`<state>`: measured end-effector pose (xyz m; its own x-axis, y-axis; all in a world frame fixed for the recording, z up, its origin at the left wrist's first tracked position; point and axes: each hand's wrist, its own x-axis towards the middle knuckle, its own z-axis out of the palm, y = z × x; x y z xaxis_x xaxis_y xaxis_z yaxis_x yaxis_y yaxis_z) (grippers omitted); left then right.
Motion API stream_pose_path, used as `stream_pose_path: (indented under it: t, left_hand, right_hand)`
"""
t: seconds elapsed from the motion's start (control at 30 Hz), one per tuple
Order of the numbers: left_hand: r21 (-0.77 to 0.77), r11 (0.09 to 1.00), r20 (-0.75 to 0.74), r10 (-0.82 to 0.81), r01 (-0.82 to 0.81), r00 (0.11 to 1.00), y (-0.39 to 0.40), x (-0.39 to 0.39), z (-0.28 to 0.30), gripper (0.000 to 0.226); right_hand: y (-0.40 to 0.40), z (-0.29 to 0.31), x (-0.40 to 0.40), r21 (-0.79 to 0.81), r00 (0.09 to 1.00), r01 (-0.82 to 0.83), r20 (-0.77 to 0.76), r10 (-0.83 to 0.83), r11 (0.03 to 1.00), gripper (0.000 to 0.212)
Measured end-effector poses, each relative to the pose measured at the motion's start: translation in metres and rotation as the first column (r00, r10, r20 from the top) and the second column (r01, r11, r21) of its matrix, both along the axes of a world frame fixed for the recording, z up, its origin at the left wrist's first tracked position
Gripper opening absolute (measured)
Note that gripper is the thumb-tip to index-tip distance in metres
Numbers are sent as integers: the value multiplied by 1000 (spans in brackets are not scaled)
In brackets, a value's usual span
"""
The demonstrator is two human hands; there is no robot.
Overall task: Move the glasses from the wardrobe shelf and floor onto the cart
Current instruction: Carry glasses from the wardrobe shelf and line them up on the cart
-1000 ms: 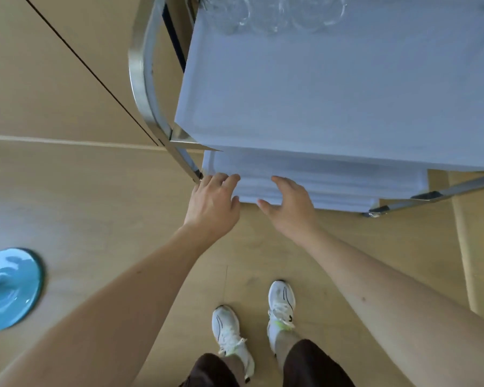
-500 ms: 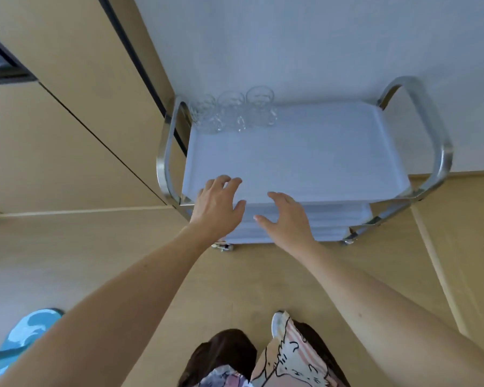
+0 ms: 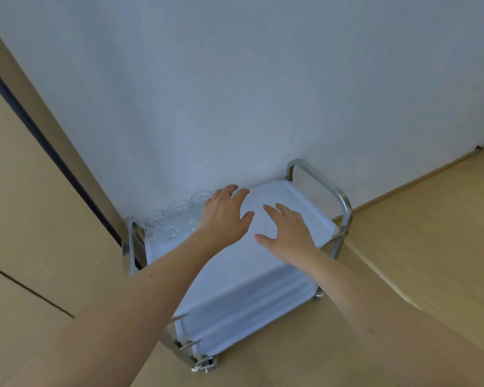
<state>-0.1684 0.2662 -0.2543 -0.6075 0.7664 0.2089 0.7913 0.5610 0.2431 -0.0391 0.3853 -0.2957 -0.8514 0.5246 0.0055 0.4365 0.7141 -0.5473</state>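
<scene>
Three glasses (image 3: 176, 216) stand on one cart (image 3: 266, 263); both hands' fingers (image 3: 236, 195) spread, empty.

A plain pale grey-white wall (image 3: 263, 79) rises beyond both hands. Tan wooden panelling with dark seams (image 3: 25, 219) stands left of the left hand. Light wooden flooring (image 3: 430, 233) extends right of the right hand.

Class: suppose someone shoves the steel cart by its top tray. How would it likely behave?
The cart would probably roll readily: small casters show under its frame. The clear glasses at the tray's back edge stand loose, so they might slide or clink. Likely fragile too. Both hands hover open above.
</scene>
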Motion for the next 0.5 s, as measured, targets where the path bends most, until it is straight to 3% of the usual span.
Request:
stream_pose_path:
  t: [0.2,0.5]
  left_hand:
    - [-6,977,-31,-214,214,976,31,16,33,59]
    - [68,846,-86,-523,529,848,80,92,78,59]
  right_hand:
    - [7,41,42,47,976,217,-42,-215,975,81]
    - [9,81,134,169,875,484,-79,-478,858,85]
